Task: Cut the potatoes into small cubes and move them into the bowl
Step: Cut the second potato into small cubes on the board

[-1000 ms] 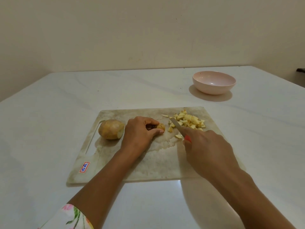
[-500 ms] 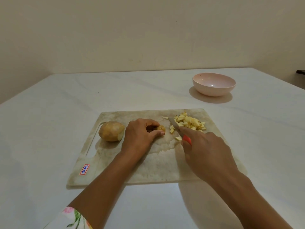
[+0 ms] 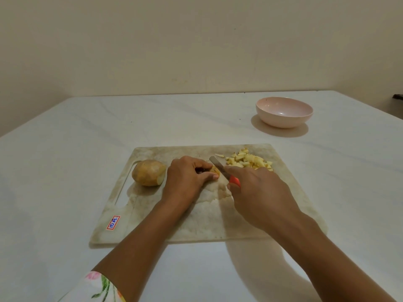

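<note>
A worn, pale cutting board [image 3: 207, 214] lies on a white surface [image 3: 65, 171], its handle slot on the left. Near the middle of the board's far half, the left hand [image 3: 187, 177] bears down on a small potato piece [image 3: 214, 170]. Its fingers [image 3: 200, 162] are curled over the top of the piece and the thumb presses the near side, so only the piece's right end shows.

The right hand [image 3: 259, 192] grips a knife [image 3: 222, 170] by its red handle. The fingers are wrapped round the handle and hide most of it, while the forefinger reaches forward along the back of the blade. The blade points away and to the left, and its edge is against the exposed end of the potato piece, just beside the left thumb tip.

A larger potato [image 3: 148, 172] sits on the left part of the board, close to the left hand, with a pale cut face on its right end. A heap of small cubes [image 3: 248, 160] lies in the board's far right corner, just beyond the right hand.

A pink bowl [image 3: 283, 120] stands upright on the surface beyond that corner, apart from the board. A red and blue sticker [image 3: 113, 222] is fixed near the board's near left corner. A floral sleeve [image 3: 96, 286] shows at the left forearm.
</note>
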